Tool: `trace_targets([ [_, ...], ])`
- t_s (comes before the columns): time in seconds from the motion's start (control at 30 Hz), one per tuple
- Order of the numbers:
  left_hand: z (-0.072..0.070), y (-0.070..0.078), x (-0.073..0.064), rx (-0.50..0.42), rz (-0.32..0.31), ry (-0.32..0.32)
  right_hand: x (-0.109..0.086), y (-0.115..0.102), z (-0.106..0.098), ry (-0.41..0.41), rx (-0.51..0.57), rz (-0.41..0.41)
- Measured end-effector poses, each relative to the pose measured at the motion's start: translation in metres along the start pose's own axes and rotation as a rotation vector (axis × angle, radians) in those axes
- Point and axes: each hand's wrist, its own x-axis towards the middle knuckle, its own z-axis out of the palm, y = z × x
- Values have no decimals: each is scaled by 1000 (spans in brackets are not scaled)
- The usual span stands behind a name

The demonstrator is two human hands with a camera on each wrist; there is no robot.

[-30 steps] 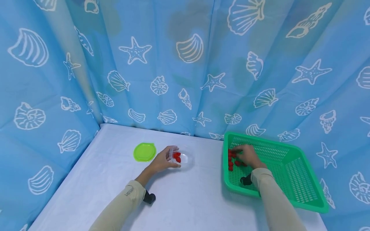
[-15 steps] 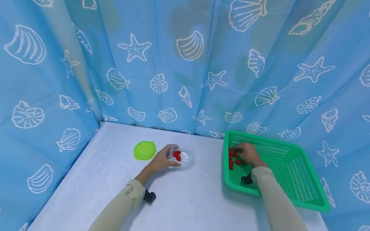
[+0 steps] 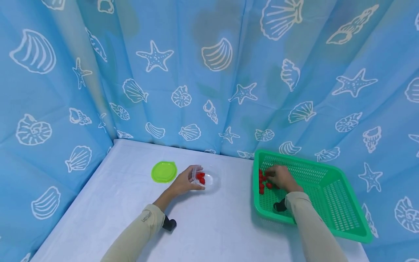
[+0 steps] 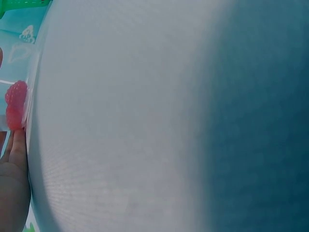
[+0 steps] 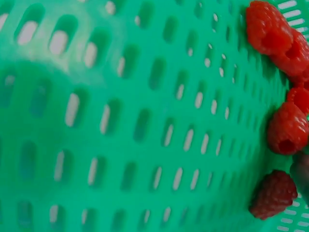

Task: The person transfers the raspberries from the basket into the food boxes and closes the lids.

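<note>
My left hand grips a clear plastic container from its left side, thumb at the near side and fingers at the far side. A few red raspberries lie inside it; in the left wrist view raspberries show through the clear wall just past the fingers. My right hand reaches down into a green basket, its fingers at several raspberries along the left side. In the right wrist view a fingertip is right beside the raspberries; I cannot tell whether it pinches one.
A bright green lid lies on the white-covered table, left of the container. Blue curtains with shell and starfish prints stand behind and at both sides. The basket's raised rim surrounds the right hand.
My right hand shifts very slightly to the right among the raspberries. The left hand and the container stay in place; the view tilts slightly.
</note>
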Motion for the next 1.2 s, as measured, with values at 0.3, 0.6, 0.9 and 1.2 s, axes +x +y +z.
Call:
trace_targets([
  [0.3,-1,2,0,-23,13,-9,-2,0,-5,138,23,-40],
  [0.6,-2,1,0,-25,18,-6,-2,-4,-13,222,253,121],
  [0.9,0,4,0,-21,3,2,-8,-8,-21,205,326,209],
  [1.2,2,3,-1,-10,-3,5,-9,-25,-30,324,311,87],
])
